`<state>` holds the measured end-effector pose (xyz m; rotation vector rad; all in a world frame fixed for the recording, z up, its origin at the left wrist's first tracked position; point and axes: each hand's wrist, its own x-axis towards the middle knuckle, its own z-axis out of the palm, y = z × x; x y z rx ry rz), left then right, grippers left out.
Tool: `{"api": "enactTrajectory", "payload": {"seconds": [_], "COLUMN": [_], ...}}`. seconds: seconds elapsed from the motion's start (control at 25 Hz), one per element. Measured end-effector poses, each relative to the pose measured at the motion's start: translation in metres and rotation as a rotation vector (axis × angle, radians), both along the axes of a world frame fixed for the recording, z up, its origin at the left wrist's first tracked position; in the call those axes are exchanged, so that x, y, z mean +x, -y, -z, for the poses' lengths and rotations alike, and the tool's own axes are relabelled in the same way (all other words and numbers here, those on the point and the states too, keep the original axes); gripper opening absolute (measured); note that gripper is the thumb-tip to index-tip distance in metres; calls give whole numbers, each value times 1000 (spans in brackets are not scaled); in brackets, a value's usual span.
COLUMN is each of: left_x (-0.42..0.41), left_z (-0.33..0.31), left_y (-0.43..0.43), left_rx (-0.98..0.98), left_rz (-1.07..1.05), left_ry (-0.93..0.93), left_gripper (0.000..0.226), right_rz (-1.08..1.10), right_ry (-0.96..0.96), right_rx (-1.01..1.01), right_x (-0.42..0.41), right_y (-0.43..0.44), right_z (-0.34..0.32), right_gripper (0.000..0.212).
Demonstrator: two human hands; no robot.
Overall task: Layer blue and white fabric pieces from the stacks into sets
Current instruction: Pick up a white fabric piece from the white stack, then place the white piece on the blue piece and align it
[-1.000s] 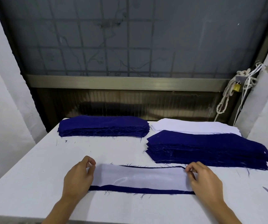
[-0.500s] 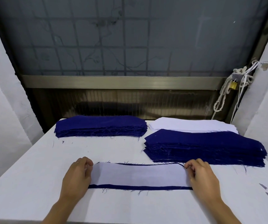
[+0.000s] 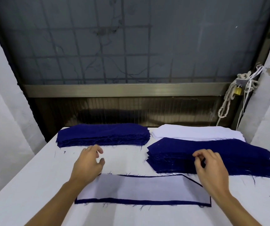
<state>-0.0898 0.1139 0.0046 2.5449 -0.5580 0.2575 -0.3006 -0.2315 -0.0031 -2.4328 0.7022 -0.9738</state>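
a white piece lies on a blue piece near the table edge. left hand hovers, grip loose, empty; right hand curls at a blue stack, grip unclear.

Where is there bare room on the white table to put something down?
Bare: the white table's left side, beside the left hand; the gap between the left dark blue fabric stack, the right dark blue fabric stack and the white-on-blue layered set. Crowded: far right, with the white fabric stack.

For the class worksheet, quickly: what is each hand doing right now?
Left hand: open, holding nothing.
Right hand: curled over blue stack; grip cannot be told.
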Motion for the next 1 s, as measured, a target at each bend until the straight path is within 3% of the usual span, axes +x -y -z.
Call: {"api": "enactTrajectory", "payload": {"seconds": [0.16,0.4,0.52,0.8,1.0], "left_x": [29,61,75,110,118], "left_z": [-35,-58,-51,-14,0], "left_y": [68,196,247,323,341], "left_rx": [-140,-214,-158,96,-98], "left_rz": [141,260,290,209,148], "left_ry": [-57,-220,-281,-290,-376], "left_gripper": [14,5,12,30,24], "right_rz": [1,-52,-85,-147,-162], "right_ry": [-32,-354,-490,-530,-499], "right_rx": [45,100,125,178,118], "right_x": [47,128,159,207,215], "right_y": [35,91,110,137,142], "right_z": [-39,-52,-44,-13,-3], "right_gripper": [9,8,11,5,6]}}
